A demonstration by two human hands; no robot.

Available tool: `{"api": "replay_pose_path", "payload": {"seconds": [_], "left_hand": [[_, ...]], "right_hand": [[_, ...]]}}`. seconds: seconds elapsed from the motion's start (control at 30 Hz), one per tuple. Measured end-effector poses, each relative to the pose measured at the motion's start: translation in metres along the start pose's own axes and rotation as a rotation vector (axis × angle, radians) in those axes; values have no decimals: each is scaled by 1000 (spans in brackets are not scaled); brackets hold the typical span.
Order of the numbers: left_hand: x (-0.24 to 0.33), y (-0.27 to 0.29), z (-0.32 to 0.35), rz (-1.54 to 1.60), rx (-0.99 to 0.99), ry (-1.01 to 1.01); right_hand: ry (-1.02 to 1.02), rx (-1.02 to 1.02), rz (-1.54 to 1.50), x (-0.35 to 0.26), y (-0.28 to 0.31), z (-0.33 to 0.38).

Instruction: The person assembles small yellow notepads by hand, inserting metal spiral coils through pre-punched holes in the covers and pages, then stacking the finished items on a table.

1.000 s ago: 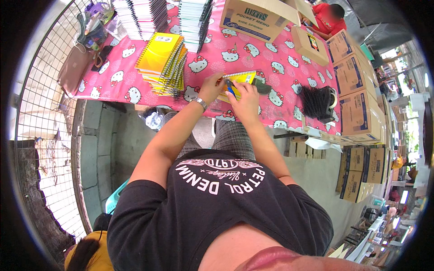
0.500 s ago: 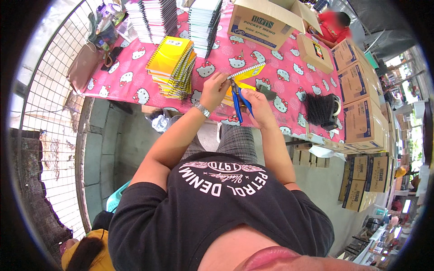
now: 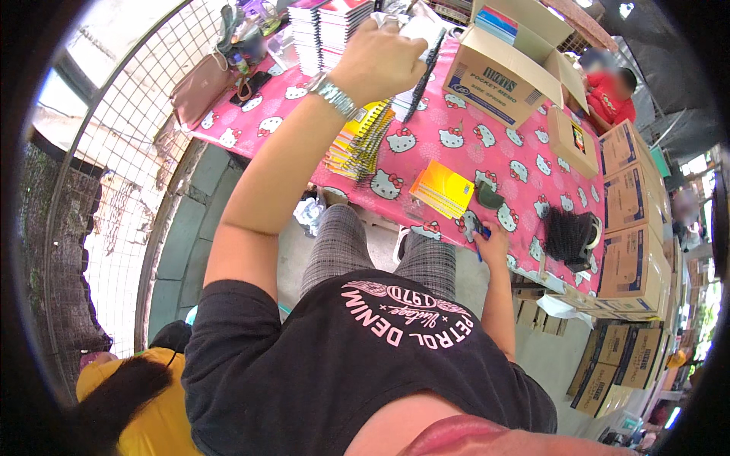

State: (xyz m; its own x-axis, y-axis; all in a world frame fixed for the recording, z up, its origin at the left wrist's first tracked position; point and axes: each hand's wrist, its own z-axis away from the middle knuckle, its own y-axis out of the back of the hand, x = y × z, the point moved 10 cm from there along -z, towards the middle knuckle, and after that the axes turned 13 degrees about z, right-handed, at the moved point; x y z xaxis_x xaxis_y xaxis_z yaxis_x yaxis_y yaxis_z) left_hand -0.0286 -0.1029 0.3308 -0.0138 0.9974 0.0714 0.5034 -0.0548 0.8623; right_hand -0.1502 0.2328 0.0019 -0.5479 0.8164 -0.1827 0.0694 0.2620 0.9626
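Note:
My left hand [image 3: 380, 62], with a metal watch at the wrist, is raised over the far side of the table, above the yellow spiral notebook stack [image 3: 363, 144] and beside a stack of pale notebooks with black spirals [image 3: 427, 68]. Its fingertips are hidden beyond the back of the hand. Near the table's front edge my right hand [image 3: 494, 243] is closed round blue-handled pliers [image 3: 482, 232]. Just left of them lie several yellow-orange notepads [image 3: 444, 188], one edge lined with holes. A dark green piece [image 3: 489, 196] sits beside the pads.
Black spiral coils [image 3: 569, 239] lie heaped at the table's right. An open carton [image 3: 494, 80] and a smaller brown box [image 3: 572, 143] stand farther back, near a person in red [image 3: 612, 99]. Stacked cartons [image 3: 635, 266] line the right side. A brown bag [image 3: 201, 91] lies left.
My left hand has left the yellow notebook and swung up to the far stacks. My right hand has lowered with the pliers to the table's front edge. The view has shifted.

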Motion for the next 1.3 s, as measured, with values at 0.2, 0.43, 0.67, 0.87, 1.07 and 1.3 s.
{"api": "replay_pose_path", "payload": {"seconds": [0.2,0.43,0.67,0.87,1.07,1.3], "left_hand": [[-56,-105,20,109,-201,174],[114,-131,35,292,-17,-271],[156,-300,111,389,-408,-331],[142,-299,119,410,-352,-317],[144,-314,116,332,-402,-281],[119,-299,91,363,-254,-206]], "right_hand": [[-179,182,-124,139,12,-34],[-323,-11,492,181,-8,-46],[-404,257,205,235,17,-55],[-366,59,-129,232,-1,-75],[-284,56,-405,193,-13,-92],[-41,-61,-763,-14,29,-60]]}}
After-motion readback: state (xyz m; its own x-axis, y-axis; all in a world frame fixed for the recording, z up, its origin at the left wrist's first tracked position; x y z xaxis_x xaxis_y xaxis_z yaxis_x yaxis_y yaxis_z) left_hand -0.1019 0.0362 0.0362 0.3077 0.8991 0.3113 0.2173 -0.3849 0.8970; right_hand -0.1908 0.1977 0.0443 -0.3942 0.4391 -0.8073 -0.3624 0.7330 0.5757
